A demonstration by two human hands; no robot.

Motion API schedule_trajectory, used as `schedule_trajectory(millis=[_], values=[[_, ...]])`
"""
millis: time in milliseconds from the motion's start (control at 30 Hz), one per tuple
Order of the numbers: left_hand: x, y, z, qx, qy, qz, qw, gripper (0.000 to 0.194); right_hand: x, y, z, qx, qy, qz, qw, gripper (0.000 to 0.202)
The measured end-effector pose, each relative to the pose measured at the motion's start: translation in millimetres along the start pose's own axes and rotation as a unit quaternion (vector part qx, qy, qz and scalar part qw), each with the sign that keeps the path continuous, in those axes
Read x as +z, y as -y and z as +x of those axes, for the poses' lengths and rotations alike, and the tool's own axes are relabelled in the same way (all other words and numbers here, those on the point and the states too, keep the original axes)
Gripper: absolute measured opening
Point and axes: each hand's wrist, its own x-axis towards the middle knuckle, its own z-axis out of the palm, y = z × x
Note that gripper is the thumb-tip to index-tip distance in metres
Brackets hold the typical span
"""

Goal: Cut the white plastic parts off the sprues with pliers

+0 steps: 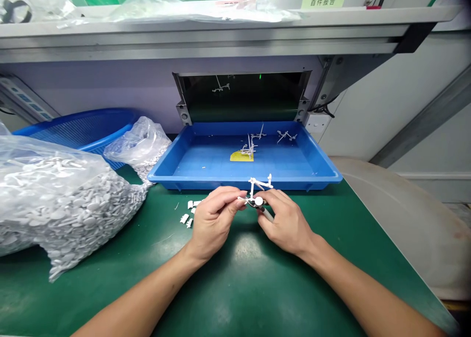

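Observation:
My left hand point(215, 221) pinches one end of a branched white plastic piece point(260, 183) above the green table. In my right hand point(287, 222) is a small cutting tool point(267, 214) with a pale handle, its dark jaws against the white piece. A round white disc point(258, 201) on the piece shows beside the jaws. Several small white parts point(184, 219) lie on the table just left of my left hand.
Behind my hands stands a blue tray point(217, 181) with white branched pieces point(249, 148) and a yellow label point(239, 156). Bags of white parts point(77, 204) and a blue basket point(91, 143) are at left. A metal shelf point(206, 42) crosses above, over a dark opening point(243, 104).

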Motion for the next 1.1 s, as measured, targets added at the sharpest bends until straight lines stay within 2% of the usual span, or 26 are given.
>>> schedule_trajectory(millis=[167, 367, 533, 633, 700, 800, 867, 933, 1033, 1100], values=[[-0.4, -2, 1, 0.010, 0.000, 0.033, 0.999, 0.012, -1, -2, 0, 0.000, 0.010, -0.022, 1.000, 0.031], [1.6, 0, 0, -0.029, 0.003, 0.010, 1.000, 0.011, 5, -5, -3, 0.019, 0.025, -0.004, 0.999, 0.024], [4.9, 0, 2, -0.097, 0.015, -0.055, 0.994, 0.014, 17, -8, -2, 0.064, -0.014, 0.109, 0.992, 0.011], [7.6, 5, 3, -0.144, 0.018, -0.104, 0.984, 0.019, 19, -12, 0, 0.104, -0.059, 0.153, 0.981, 0.018], [9.3, 7, 3, -0.160, 0.010, -0.113, 0.981, 0.021, 18, -14, 0, 0.090, -0.076, 0.142, 0.983, 0.023], [5.0, -1, 3, -0.148, -0.022, -0.106, 0.983, 0.022, 17, -16, -8, 0.002, -0.027, 0.081, 0.996, 0.032], [-8.8, -15, 6, -0.105, -0.055, -0.102, 0.988, 0.023, 22, -23, -18, -0.047, 0.034, 0.019, 0.998, 0.041], [-35.7, -34, 13, -0.031, -0.101, -0.070, 0.992, 0.024, 32, -40, -25, -0.058, 0.060, -0.041, 0.996, 0.044], [-101.0, -71, 25, 0.081, -0.188, 0.087, 0.975, 0.022, 54, -71, -26, -0.060, 0.061, -0.072, 0.994, 0.040], [-155.2, -95, 32, 0.114, -0.238, 0.232, 0.936, 0.022, 64, -85, -22, -0.045, 0.076, -0.072, 0.993, 0.036]])
